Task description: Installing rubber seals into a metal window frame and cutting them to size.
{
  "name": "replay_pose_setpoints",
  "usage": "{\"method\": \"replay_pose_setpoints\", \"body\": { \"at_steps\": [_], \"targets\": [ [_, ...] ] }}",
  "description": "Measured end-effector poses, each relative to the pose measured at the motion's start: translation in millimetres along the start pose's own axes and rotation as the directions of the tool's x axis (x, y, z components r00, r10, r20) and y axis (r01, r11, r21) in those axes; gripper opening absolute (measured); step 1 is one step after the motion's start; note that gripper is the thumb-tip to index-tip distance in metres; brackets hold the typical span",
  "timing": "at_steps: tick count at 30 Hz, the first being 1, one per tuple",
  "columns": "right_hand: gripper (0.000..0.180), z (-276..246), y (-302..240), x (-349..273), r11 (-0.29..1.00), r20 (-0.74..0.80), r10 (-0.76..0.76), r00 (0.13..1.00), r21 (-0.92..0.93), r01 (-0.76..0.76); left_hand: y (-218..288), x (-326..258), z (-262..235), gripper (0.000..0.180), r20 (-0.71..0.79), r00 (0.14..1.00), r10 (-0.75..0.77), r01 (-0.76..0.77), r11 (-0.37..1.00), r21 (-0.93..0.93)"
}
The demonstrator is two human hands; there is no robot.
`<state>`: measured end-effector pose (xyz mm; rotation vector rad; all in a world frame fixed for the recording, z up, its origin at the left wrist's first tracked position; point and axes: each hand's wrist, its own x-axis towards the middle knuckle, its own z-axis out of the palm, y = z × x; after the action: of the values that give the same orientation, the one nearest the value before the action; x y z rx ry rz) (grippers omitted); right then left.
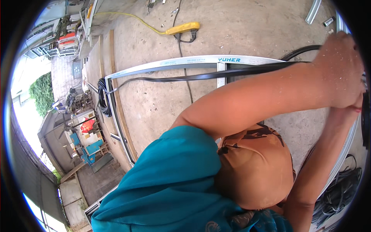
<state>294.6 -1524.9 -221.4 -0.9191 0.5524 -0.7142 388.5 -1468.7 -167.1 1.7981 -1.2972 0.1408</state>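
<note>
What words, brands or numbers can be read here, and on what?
Large blue-green lettering on the pale frame bar: legible, left unquoted.
Smaller print on that bar: too small to read.
Pale emblem on the teal shirt: blurred.
Small cylinder: any markings too small.

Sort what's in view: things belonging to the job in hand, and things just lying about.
Seemingly in the job:
silver frame, beneath the arms
long black strip, running toward the left hand

Apparently just lying about:
yellow socket block, on the floor
short silver piece
small cylinder beside it
</note>
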Motion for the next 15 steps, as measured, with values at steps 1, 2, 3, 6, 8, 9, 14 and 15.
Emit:
{"method": "replay_pose_setpoints", "body": {
  "at_steps": [1, 2, 3, 6, 8, 9, 14, 15],
  "targets": [
    [0.046, -60.7, 3.7, 43.7, 0.999, 0.02, 0.03, 0.999, 0.035, -0.031, -0.6, -9.2, -20.5, 0.036, 0.132, 0.983, -0.129, 0.123, 0.991, 0.053],
    [0.041, -97.2, 5.0, 62.6, 0.994, 0.041, 0.069, 0.997, 0.084, -0.072, -2.6, -24.6, -47.3, 0.043, 0.261, 0.927, -0.268, 0.239, 0.961, 0.138],
    [0.037, -203.7, -24.9, 126.4, 0.997, 0.043, 0.043, 0.998, 0.063, -0.045, 1.1, -25.9, -53.1, 0.049, 0.357, 0.868, -0.344, 0.31, 0.939, 0.151],
    [0.028, -186.5, -72.3, 120.3, 0.995, -0.127, 0.025, 0.992, 0.096, -0.012, -31.0, -82.2, -73.9, 0.044, 0.654, 0.553, -0.515, 0.629, 0.773, 0.077],
    [0.026, -121.9, -36.3, 60.0, 0.98, -0.058, 0.025, 0.998, 0.196, -0.013, -35.6, -145.3, -105.8, 0.049, 0.67, 0.504, -0.546, 0.746, 0.666, -0.018],
    [0.021, -127.0, -38.5, 64.0, 0.973, -0.138, -0.028, 0.99, 0.224, 0.059, -15.7, -140.0, -110.9, 0.042, 0.754, 0.303, -0.583, 0.912, 0.407, -0.051],
    [0.015, -135.5, -24.9, 41.4, 0.968, -0.391, 0.028, 0.92, 0.239, 0.072, -15.3, -189.0, -139.4, 0.029, 0.562, 0.208, -0.801, 0.647, 0.544, 0.535],
    [0.016, -134.8, -21.5, 38.0, 0.961, -0.365, 0.055, 0.929, 0.272, 0.05, -31.7, -208.8, -159.1, 0.026, 0.488, 0.09, -0.868, 0.565, 0.448, 0.693]
  ]
}}
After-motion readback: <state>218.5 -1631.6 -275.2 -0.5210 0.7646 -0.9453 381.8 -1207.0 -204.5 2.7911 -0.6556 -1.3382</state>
